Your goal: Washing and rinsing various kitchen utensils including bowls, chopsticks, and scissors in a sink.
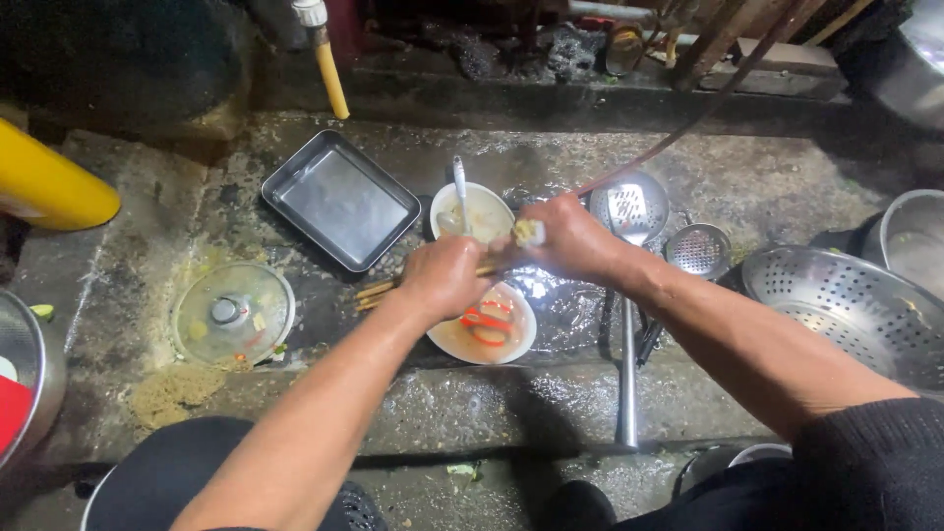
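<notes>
Head view looks straight down on a wet concrete floor (472, 403) where dishes are spread out for washing. Going from big to small: at the right sits a large perforated metal colander (846, 310), with a steel pot (914, 241) behind it. A rectangular steel tray (339, 202) lies upper left of centre and looks rinsed, holding only a film of water. A glass pot lid (233, 313) lies flat to the left, with bits of food still stuck on it and scraps on the floor beside it, so I judge it unwashed. Two slotted ladles (629, 208) rest right of centre. A white bowl with a spoon (474, 211) and a patterned plate (487, 329) sit under my hands, both still smeared.

My left hand (442, 277) is closed in a fist round a bundle of wooden chopsticks (379, 290). Their long axis runs nearly level across the picture, tips pointing left and slightly toward me, the other ends passing toward my right hand. My right hand (570, 239) is curled shut on a small pale scrubbing pad (528, 232) pressed at the chopsticks' near end, just above the plate.

By my reckoning the washing is early to midway: one tray clean, chopsticks under the scrub, most pieces left.
</notes>
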